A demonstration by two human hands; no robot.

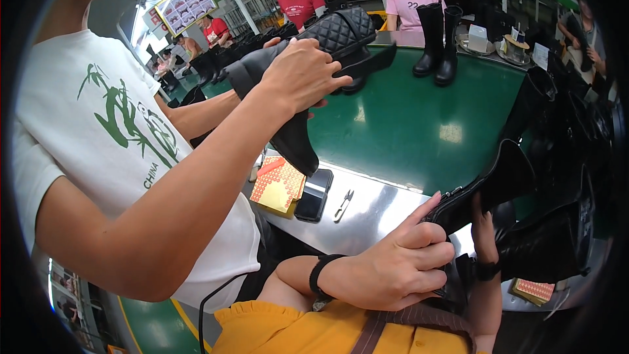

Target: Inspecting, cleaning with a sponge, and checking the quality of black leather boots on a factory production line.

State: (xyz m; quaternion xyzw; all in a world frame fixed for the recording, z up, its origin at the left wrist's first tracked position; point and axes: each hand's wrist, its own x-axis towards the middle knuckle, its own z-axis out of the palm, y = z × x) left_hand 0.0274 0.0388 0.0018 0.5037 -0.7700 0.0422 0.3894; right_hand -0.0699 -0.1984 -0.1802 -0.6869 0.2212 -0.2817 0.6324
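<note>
A tall black boot (504,174) with a row of fittings along its edge lies at a slant in front of me. My left hand (403,265), with a black band at the wrist, has its fingers curled at the edge of the boot's near part. The index finger points up along that edge; what the curled fingers pinch is hidden. From the right, my right hand (485,236) rests against the boot's underside, holding it, with part of that hand behind the black material. More black boots (550,239) crowd close to my right hand.
Beside me, a co-worker in a white T-shirt (131,124) handles a black quilted boot (295,137). Thread snips (343,205), a phone (314,195) and sticker sheets (278,187) lie on the metal edge. Upright boots (436,42) stand across the green table (393,131), near seated people.
</note>
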